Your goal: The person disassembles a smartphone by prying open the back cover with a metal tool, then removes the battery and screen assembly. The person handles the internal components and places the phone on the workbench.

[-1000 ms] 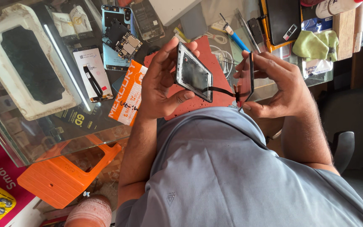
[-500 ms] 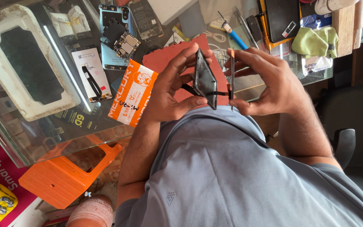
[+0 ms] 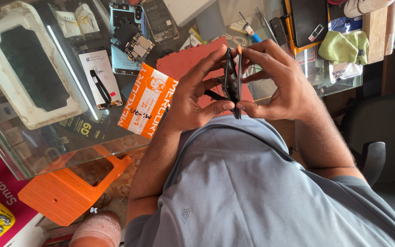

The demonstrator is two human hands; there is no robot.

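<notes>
Both my hands hold a dark phone body (image 3: pixel 230 77) edge-on above a red mat (image 3: pixel 184 59), close to my chest. My left hand (image 3: pixel 193 98) grips it from the left, fingertips on the top edge and thumb under the bottom. From the right, my right hand (image 3: pixel 280 82) pinches a thin panel flat against the phone. A black flex cable (image 3: pixel 212 94) runs from the phone across my left palm. How the two parts meet is hidden by my fingers.
On the glass table (image 3: pixel 5 151) lie an orange-and-white packet (image 3: pixel 147 100), an opened blue phone with its circuit board (image 3: pixel 131 36), a worn white frame (image 3: pixel 19 64), a blue-handled screwdriver (image 3: pixel 251 27) and a green cloth (image 3: pixel 344 45). An orange stool (image 3: pixel 69 187) stands below.
The phone has turned from face-on to edge-on. My right hand has brought the thin panel in from the right until it lies against the phone, and both hands have drawn together.
</notes>
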